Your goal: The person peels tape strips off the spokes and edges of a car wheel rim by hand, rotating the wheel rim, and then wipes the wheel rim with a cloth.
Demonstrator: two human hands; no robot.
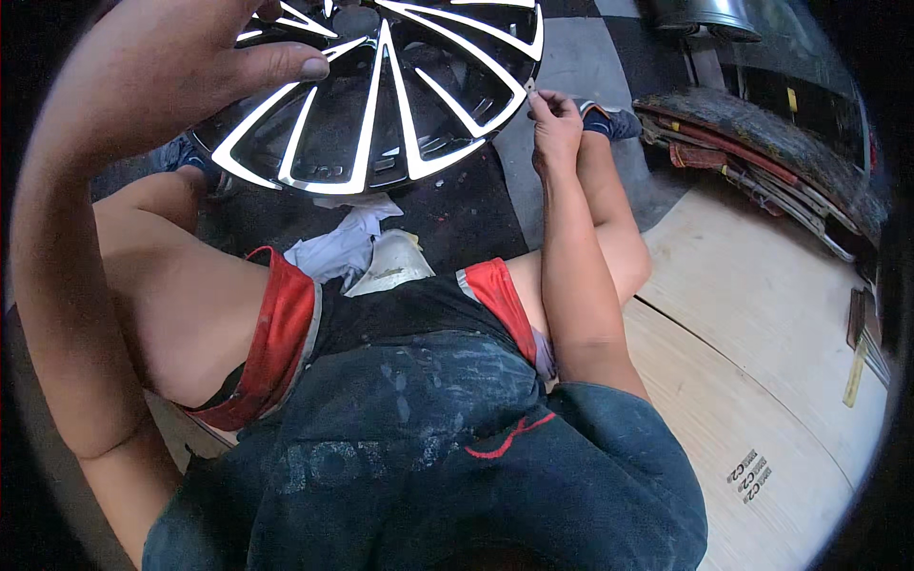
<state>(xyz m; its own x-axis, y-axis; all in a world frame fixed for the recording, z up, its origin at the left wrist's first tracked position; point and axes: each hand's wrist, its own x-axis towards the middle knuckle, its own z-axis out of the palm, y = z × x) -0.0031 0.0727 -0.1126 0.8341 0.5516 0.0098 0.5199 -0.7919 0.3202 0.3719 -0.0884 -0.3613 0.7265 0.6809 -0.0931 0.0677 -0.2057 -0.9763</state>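
A black alloy wheel with bright machined spokes (368, 135) lies in front of me at the top of the view, cut off by the upper edge. Over its left side, close to the camera, is my left hand (193, 78), its thumb stretched out to the right; the fingers are mostly out of frame. At the wheel's right edge, my right hand (557, 125) pinches a small pale flat piece (530, 86) between thumb and fingers, at the rim. Between my thighs lie a crumpled white cloth (335, 246) and a whitish curved piece with stains (393, 264).
My bent legs flank the space below the wheel, with a shoe (620, 123) near my right hand. Plywood sheets (742, 307) cover the floor at right. Beyond them are stacked worn panels (757, 153), and a shiny metal cylinder (714, 18) stands at the upper right.
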